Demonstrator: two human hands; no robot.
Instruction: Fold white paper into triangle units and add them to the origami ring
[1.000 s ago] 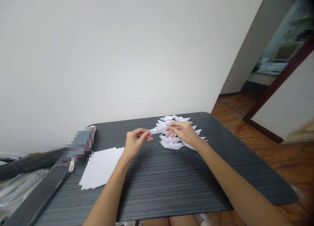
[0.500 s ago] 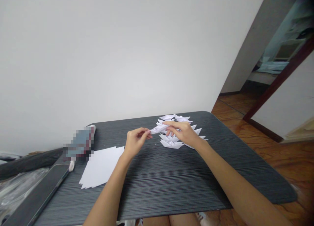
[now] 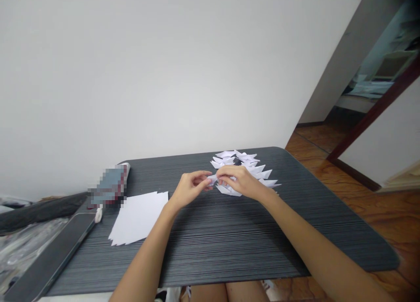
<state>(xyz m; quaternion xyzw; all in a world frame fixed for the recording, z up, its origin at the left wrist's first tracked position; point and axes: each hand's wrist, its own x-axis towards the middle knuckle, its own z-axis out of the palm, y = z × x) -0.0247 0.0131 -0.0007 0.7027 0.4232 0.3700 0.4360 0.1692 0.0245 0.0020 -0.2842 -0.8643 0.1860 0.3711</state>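
Note:
Between my two hands is a small folded white paper boat point(image 3: 213, 178), mostly covered by fingers. My left hand point(image 3: 191, 187) pinches its left end between thumb and fingertips. From the other side my right hand point(image 3: 239, 178) grips it with bent fingers and thumb, hiding that end. Behind and beneath my right hand, several finished-looking white paper boats point(image 3: 264, 174) lie in rows on the dark table. To the left of my left hand rests a fanned stack of white paper sheets point(image 3: 141, 216).
The dark striped table point(image 3: 229, 245) stands against a white wall point(image 3: 197, 74). A blurred-out packet point(image 3: 110, 184) lies at its back left, near a long dark flat object point(image 3: 57, 254) along the left edge. Wooden floor point(image 3: 311, 157) and a doorway are at right.
My hands have come closer together around the paper boat, the left one moving right, so less of the boat shows. The view has shifted slightly.

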